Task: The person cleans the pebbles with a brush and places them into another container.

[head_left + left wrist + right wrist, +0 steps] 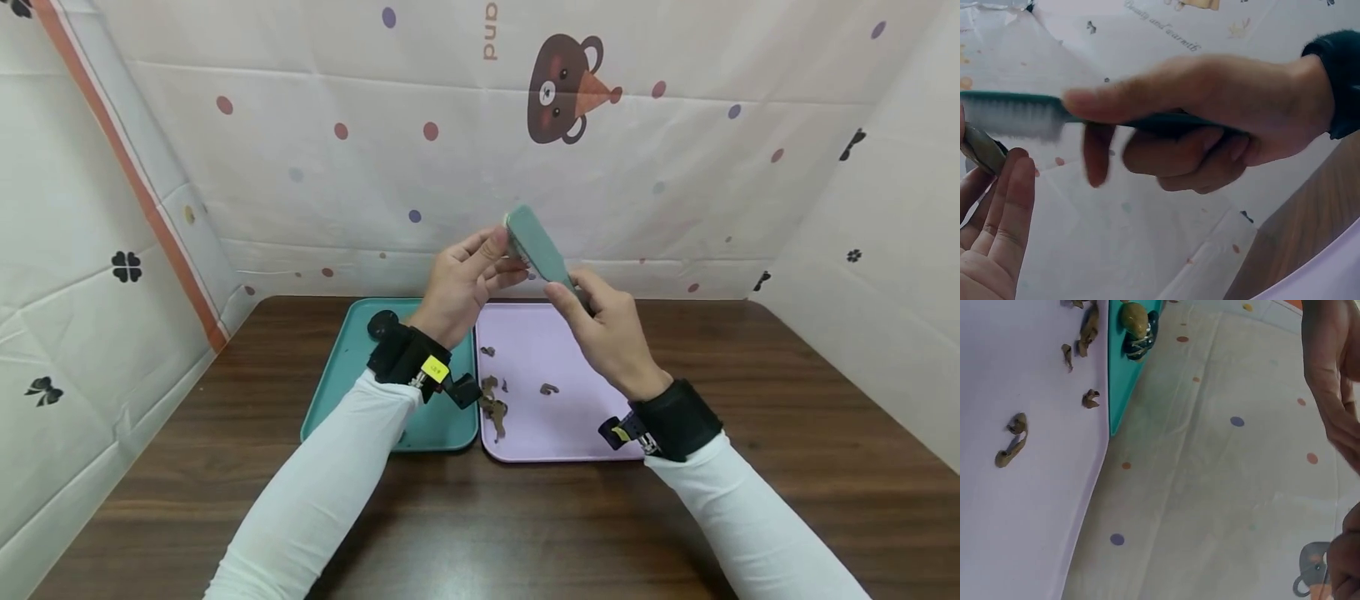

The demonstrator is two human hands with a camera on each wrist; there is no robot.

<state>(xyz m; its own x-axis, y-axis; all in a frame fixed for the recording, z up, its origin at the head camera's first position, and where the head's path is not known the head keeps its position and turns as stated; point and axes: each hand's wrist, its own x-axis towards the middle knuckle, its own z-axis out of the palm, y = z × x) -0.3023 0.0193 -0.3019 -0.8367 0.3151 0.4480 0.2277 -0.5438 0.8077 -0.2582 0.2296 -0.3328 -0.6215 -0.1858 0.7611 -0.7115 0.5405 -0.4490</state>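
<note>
My right hand (611,337) grips the handle of a green scrubbing brush (542,247), its thumb along the top. White bristles (1019,120) face down toward my left hand (467,287). Between its fingertips, the left hand pinches a small, smooth greenish-brown shell-like piece (984,152). The brush's bristles lie right over this piece in the left wrist view; in the head view the left fingers hide it. Both hands are raised above the back of two trays. In the right wrist view the brush is out of frame and only parts of the hands show.
A teal tray (330,396) lies left of a lilac tray (555,433) on the wooden table (757,500). Brown curled scraps (493,408) are on the lilac one. The teal one holds a yellowish-brown rounded piece (1134,320) and a dark glossy one (1141,345). Printed cloth (375,183) stands behind.
</note>
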